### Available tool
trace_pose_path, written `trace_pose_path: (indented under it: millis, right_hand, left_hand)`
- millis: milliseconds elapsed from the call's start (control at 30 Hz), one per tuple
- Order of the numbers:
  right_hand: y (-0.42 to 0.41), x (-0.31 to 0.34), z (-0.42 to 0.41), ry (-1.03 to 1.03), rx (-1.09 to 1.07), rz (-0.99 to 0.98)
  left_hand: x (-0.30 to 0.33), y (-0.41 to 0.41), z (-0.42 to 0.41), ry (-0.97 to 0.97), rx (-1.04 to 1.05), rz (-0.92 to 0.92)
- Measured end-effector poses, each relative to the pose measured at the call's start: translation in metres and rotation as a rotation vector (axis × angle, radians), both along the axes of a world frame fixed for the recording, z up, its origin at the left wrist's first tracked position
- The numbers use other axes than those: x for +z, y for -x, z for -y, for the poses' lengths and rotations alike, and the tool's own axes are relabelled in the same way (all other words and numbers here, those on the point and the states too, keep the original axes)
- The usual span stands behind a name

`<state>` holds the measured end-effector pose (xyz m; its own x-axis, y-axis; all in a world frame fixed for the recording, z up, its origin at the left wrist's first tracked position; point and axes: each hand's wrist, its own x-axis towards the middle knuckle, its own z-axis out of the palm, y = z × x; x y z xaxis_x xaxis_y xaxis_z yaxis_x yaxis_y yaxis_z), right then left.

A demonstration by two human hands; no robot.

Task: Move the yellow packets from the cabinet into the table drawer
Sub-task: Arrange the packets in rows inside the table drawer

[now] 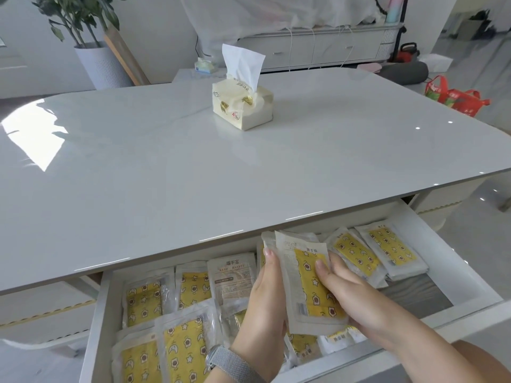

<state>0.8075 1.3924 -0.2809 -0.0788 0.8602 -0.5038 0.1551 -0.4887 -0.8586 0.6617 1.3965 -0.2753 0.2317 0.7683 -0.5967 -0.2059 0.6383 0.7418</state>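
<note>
Two hands hold a small stack of yellow packets [307, 283] above the open table drawer [456, 261]: the left hand [265, 297] grips its left edge, the right hand [348, 288] pinches its face. More packets [370, 251] fill the drawer's corners. A tissue pack [242, 102] stands near the table's [138, 175] far edge.

Two bare forearms reach in from the lower edge of the view, neither covered by any sleeve as far as the picture shows. The left hand [266, 297] has a silver-grey watch strap of fine woven metal mesh [235, 364] around its wrist, a wide flat band with a slightly darker, rounded metal piece at its left end; the watch face itself is not visible. The right hand [349, 293] wears no ring, band or glove, and the fingernails on both hands are short and plain, without coloured polish.
</note>
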Motion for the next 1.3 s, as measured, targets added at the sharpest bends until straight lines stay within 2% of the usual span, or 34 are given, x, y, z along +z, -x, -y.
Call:
trace_pose_path:
  millis: [167,267,433,533,700,833,933,967,1033,1067,1133,1200,1300]
  right_hand:
    - [0.006,-0.003,0.0,-0.121,0.142,0.171]
    - [0.006,-0.004,0.002,-0.096,0.14,0.146]
    - [-0.001,0.003,0.0,-0.162,-0.126,0.089]
    - [-0.001,0.008,0.0,-0.132,-0.261,-0.059]
    - [0.002,0.007,0.004,-0.102,-0.038,-0.076]
    - [0.001,0.001,0.002,-0.091,0.006,-0.057]
    - [0.001,-0.003,0.003,-0.17,0.064,-0.063]
    - [0.0,-0.004,0.003,-0.194,0.062,-0.058]
    - [0.0,-0.002,0.005,-0.206,0.018,-0.093]
    - [-0.001,0.0,0.005,-0.211,-0.015,-0.13]
    - [-0.002,0.002,0.006,-0.235,-0.115,-0.217]
    - [-0.002,0.005,0.006,-0.272,-0.227,-0.229]
    - [-0.001,0.006,0.007,-0.318,-0.332,-0.232]
  left_hand:
    - [-0.008,-0.003,0.001,-0.017,-0.033,0.054]
    - [-0.018,-0.006,0.002,-0.06,-0.036,0.022]
    - [-0.013,-0.002,0.0,-0.094,-0.044,0.031]
    - [-0.009,0.0,0.0,-0.108,-0.073,0.054]
    - [-0.008,-0.008,0.009,-0.252,-0.016,-0.008]
    - [-0.008,-0.013,0.008,-0.301,-0.011,-0.122]
    - [-0.019,0.005,0.011,-0.46,-0.035,-0.166]
    - [-0.021,0.008,0.012,-0.443,-0.061,-0.165]
    - [-0.015,0.002,0.006,-0.336,0.015,-0.226]
    - [-0.007,-0.006,0.005,-0.255,0.009,-0.217]
    - [0.0,-0.008,0.005,-0.192,-0.025,-0.038]
    - [0.0,-0.004,0.007,-0.123,0.036,0.113]
    - [0.01,-0.003,0.013,-0.051,-0.049,0.3]
